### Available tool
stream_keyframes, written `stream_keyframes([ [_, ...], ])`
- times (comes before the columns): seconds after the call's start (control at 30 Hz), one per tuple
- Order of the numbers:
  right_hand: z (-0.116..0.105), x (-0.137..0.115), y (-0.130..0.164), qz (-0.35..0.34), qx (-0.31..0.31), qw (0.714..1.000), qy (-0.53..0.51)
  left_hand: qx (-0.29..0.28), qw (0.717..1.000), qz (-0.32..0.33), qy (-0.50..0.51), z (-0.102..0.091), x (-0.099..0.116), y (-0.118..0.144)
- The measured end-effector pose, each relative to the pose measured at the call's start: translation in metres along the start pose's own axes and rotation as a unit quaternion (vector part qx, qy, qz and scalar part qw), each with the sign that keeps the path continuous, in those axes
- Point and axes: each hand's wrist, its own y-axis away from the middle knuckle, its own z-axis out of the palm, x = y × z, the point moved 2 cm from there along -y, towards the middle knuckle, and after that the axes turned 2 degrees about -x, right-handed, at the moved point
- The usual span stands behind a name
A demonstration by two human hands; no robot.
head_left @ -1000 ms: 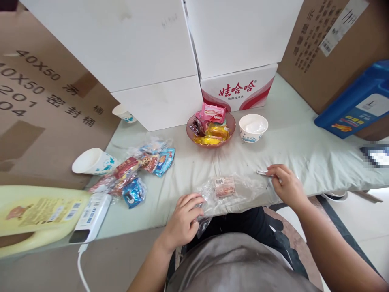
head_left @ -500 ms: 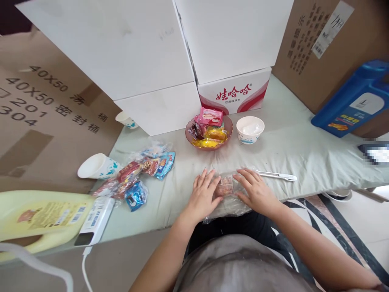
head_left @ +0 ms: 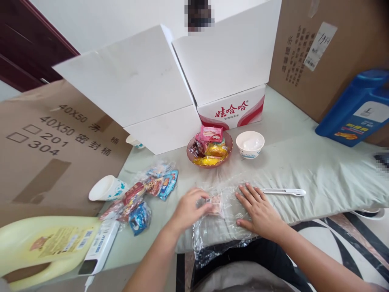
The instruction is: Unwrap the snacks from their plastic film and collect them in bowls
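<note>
The clear plastic bag (head_left: pixel 223 219) at bottom centre droops off the table edge, so its lower end is hard to make out. The left hand (head_left: pixel 189 209) pinches a small pinkish packet (head_left: pixel 215 204) through the film, while the right hand (head_left: pixel 258 211) lies flat, fingers spread, on the crinkly, see-through bag.

A clear plastic bag (head_left: pixel 226 215) lies flat on the table edge, holding a pink snack packet (head_left: pixel 216 203).
</note>
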Motion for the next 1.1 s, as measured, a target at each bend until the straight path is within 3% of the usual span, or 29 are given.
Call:
stream_keyframes([
  [0.1,0.001,0.001,0.001,0.002,0.006,1.000,-0.010,-0.111,0.992,0.036,-0.045,0.017,0.014,-0.006],
  [0.17,0.002,0.001,0.001,0.004,0.008,1.000,-0.014,-0.121,0.990,0.044,-0.062,0.019,0.015,-0.011],
  [0.27,0.003,0.001,0.001,0.002,0.013,1.000,-0.018,-0.109,0.994,0.026,-0.016,-0.001,0.009,-0.024],
  [0.37,0.003,0.000,0.001,0.002,0.025,0.999,-0.026,-0.023,1.000,0.012,0.014,-0.040,0.003,-0.053],
  [0.5,0.002,0.000,0.001,0.007,0.038,0.999,-0.039,0.127,0.986,0.081,-0.068,-0.080,0.007,-0.122],
  [0.6,0.000,0.000,0.000,0.008,0.030,0.999,-0.042,0.095,0.977,0.115,-0.154,-0.070,0.003,-0.183],
  [0.7,-0.001,-0.001,0.000,0.007,0.018,0.999,-0.038,-0.015,0.974,0.113,-0.197,-0.036,-0.007,-0.233],
  [0.8,-0.001,-0.001,0.000,0.013,0.015,0.999,-0.047,0.000,0.975,0.080,-0.207,-0.016,-0.011,-0.259],
  [0.9,-0.002,0.000,0.000,0.014,0.014,0.998,-0.056,0.118,0.976,0.081,-0.165,-0.019,0.004,-0.251],
  [0.97,-0.004,0.000,0.000,0.012,0.015,0.998,-0.060,0.173,0.969,0.122,-0.128,-0.022,0.023,-0.222],
  [1.0,-0.005,0.000,0.000,0.012,0.015,0.998,-0.063,0.172,0.966,0.152,-0.116,-0.019,0.034,-0.202],
  [1.03,-0.005,0.000,0.000,0.012,0.014,0.998,-0.066,0.135,0.966,0.191,-0.108,-0.013,0.044,-0.179],
  [1.1,-0.006,0.001,0.000,0.012,0.010,0.997,-0.069,0.008,0.957,0.273,-0.100,0.010,0.058,-0.129],
])
